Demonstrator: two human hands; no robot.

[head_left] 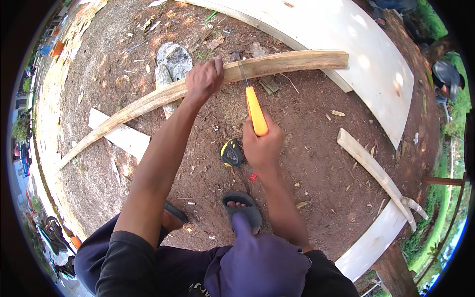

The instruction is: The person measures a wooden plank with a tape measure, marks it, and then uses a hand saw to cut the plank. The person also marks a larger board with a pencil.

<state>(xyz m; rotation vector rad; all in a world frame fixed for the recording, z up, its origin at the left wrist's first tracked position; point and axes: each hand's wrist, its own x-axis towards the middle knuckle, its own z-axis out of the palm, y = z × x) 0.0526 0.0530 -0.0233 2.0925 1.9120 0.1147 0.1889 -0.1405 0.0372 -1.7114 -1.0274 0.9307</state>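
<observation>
A long wooden plank (292, 63) crosses in front of me, curved in this view, from the far right down to the left. My left hand (204, 78) is closed over it, left of the saw. In my right hand (264, 144) is a handsaw (255, 111), its orange handle wrapped by my fingers. The saw's thin blade meets the plank and points away from me; I cannot tell how deep any cut is. On the soil beside my right hand lies a black and yellow tape measure (231, 153).
A grey stone (174, 58) lies beside the plank, left of my left hand. Wide pale boards (366, 59) are at the far right, and a smaller pale board (118, 134) lies under the plank's left part. A wooden strip (370, 162) rests to the right. Wood scraps dot the soil.
</observation>
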